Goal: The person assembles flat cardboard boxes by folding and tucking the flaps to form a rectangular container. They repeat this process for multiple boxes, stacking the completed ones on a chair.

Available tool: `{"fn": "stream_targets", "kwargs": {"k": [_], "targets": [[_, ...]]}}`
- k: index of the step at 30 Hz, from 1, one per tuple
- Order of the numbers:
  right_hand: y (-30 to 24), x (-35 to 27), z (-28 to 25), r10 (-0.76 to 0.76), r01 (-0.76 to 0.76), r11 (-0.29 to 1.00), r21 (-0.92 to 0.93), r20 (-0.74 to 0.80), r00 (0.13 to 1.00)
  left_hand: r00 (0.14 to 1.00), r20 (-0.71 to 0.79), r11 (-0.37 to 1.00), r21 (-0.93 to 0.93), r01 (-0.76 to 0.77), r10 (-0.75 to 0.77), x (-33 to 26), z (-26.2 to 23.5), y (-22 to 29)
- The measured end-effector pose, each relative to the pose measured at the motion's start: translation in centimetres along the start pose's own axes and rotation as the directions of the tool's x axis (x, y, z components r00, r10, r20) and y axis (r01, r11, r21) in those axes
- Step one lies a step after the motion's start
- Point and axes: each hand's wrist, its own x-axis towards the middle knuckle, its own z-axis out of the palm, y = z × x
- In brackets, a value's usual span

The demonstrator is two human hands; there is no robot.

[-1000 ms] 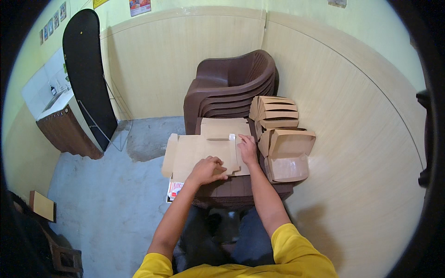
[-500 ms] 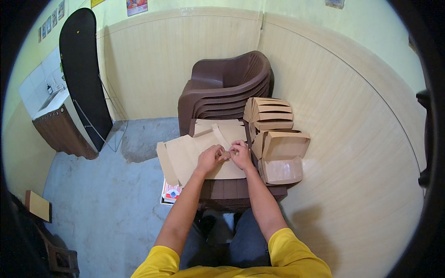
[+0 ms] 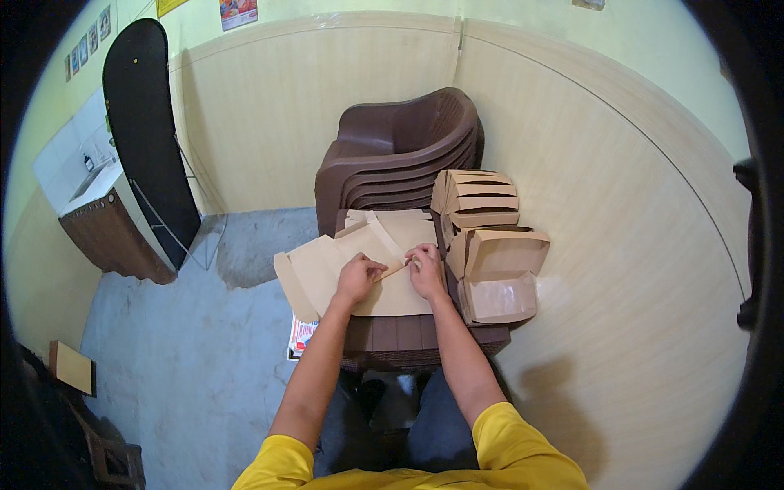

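A flat brown cardboard box blank (image 3: pixel 327 265) lies at a slant on top of other cardboard sheets. Its near edge has a narrow flap (image 3: pixel 390 271), raised between my two hands. The thumb and fingers of my left hand (image 3: pixel 357 278) pinch the left end of this flap. At the flap's right end, my right hand (image 3: pixel 425 271) is closed in a pinch, its fingertips curled over the corner. Under the sheets is a brown plastic surface (image 3: pixel 392 336), with slats showing along its front.
Folded cardboard boxes (image 3: pixel 482 200) stand nested at the right, with an open cardboard box (image 3: pixel 500 286) nearer me. Stacked brown plastic chairs (image 3: pixel 400 147) rise behind. A printed carton (image 3: pixel 302 333) pokes out at the left. A wood-look wall (image 3: pixel 621 269) closes off the right side.
My left hand has moved left, away from my right, so more of the flap's length shows between them. My right hand stays at nearly the same spot.
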Motion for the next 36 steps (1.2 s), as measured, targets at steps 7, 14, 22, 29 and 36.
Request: {"fn": "stream_targets", "kwargs": {"k": [7,14,22,29,36], "targets": [[0.3,-0.1,0.8,0.029,-0.045,0.975,-0.218,-0.077,0.997,0.966,-0.110,0.960,0.133,0.246,-0.233,0.0,4.0,1.6],[-0.7,-0.1,0.8,0.112,-0.109,0.934,-0.341,-0.010,0.994,0.922,-0.012,0.892,0.249,0.377,-0.386,-0.1,2.8,4.5],[-1.6,-0.3,0.0,0.039,-0.030,0.964,-0.265,0.029,0.999,0.993,0.121,0.954,0.296,-0.041,0.005,-2.1,0.6,1.2],[-2.5,-0.1,-0.8,0.090,-0.048,0.969,-0.243,0.164,0.982,0.987,0.058,0.877,0.468,0.107,-0.152,-1.3,3.2,1.7],[-3.1,0.8,0.4,0.166,-0.128,0.933,-0.335,0.085,0.983,0.981,0.104,0.882,0.461,0.097,-0.162,-1.3,2.7,1.8]]}}
